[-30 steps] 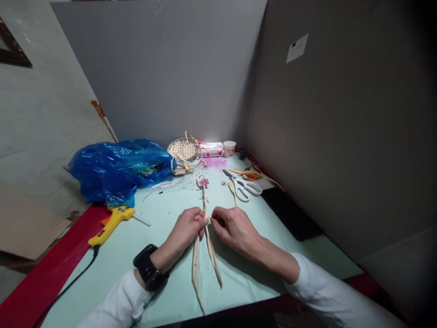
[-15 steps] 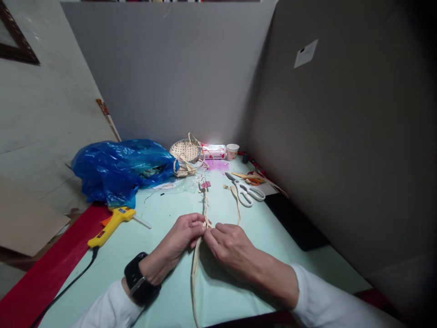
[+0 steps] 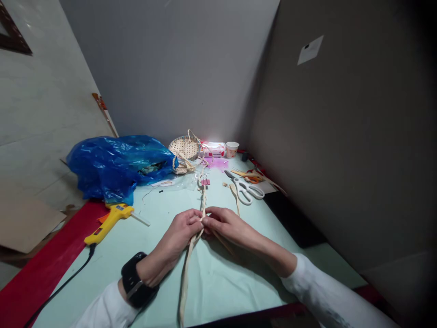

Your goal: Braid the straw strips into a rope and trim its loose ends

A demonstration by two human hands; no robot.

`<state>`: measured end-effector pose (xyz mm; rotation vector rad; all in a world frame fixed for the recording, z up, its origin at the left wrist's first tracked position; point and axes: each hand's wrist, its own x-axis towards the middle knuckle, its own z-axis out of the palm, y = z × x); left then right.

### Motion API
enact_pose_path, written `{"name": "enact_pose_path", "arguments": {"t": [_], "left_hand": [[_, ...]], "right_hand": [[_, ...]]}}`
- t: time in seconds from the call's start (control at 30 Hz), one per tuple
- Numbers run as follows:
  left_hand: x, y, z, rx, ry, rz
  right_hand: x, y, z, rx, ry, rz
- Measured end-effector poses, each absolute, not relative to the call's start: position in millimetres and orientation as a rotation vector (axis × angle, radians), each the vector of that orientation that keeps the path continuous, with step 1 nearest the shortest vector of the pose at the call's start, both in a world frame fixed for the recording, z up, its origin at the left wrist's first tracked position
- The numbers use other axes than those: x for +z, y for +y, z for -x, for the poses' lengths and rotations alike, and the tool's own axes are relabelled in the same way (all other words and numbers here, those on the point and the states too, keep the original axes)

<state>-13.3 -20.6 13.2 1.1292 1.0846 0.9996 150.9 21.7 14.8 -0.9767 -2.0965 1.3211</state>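
- Cord [image 3: 204,197], pale fibre, runs down the middle of the frame; its lower end sits between the two hands, just below centre.
- Left hand [image 3: 182,228]: thumb and fingers pinched on the cord's end, fingertips near the frame's middle.
- Right hand [image 3: 228,224]: meets the left at the same spot, thumb and fingers pinched on the fibre there. The two hands are together, fingertips touching or nearly so; which strand each one grips, cannot tell.
- Long strand [image 3: 185,282] hangs from the pinch to the bottom edge, left of centre. Second strand [image 3: 223,241] slants out beneath the right hand, its far end blurred in shadow.
- Pink clip [image 3: 205,182] on the cord's upper stretch, about mid-frame.
- Watch [image 3: 138,280], black, on the left wrist, lower left of centre; white sleeves on both arms.
- White scissors [image 3: 251,191] right of centre, blades spread a little, tips toward upper left. Loose strip [image 3: 234,192] just beside them, on their left.
- Glue gun [image 3: 108,224], yellow, left side of the frame, stick protruding to the right, cable trailing to the lower left.
- Blue bag [image 3: 116,161] above the gun, crumpled.
- Basket [image 3: 183,148], woven, right of the bag; paper cup [image 3: 232,150] farther right, near the partition corner.
- Pale green tabletop [image 3: 164,259] under all of it.
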Motion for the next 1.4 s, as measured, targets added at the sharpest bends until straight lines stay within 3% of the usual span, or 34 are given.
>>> {"name": "enact_pose_path", "arguments": {"t": [0.3, 0.7, 1.1, 1.27, 1.4], "left_hand": [[10.1, -23.6, 12.9, 0.926, 1.233, -1.337], [23.3, -37.2, 9.1, 0.634, 1.805, -2.046], [17.5, -64.0, -17.1, 0.351, 1.738, -2.332], [31.3, -49.6, 9.4, 0.941, 1.735, -1.789], [29.3, -23.3, 22.1, 0.838, 1.383, -1.345]], "right_hand": [[1.3, 23.9, -148.0, 1.364, -2.041, 1.024], [-4.3, 16.9, -146.3, 1.288, -1.872, 1.052], [4.1, 14.2, -148.5, 1.804, -1.514, 0.910], [4.1, 12.3, -151.5, 1.870, -1.433, 0.893], [4.6, 8.6, -151.1, 1.901, -1.427, 0.848]]}}
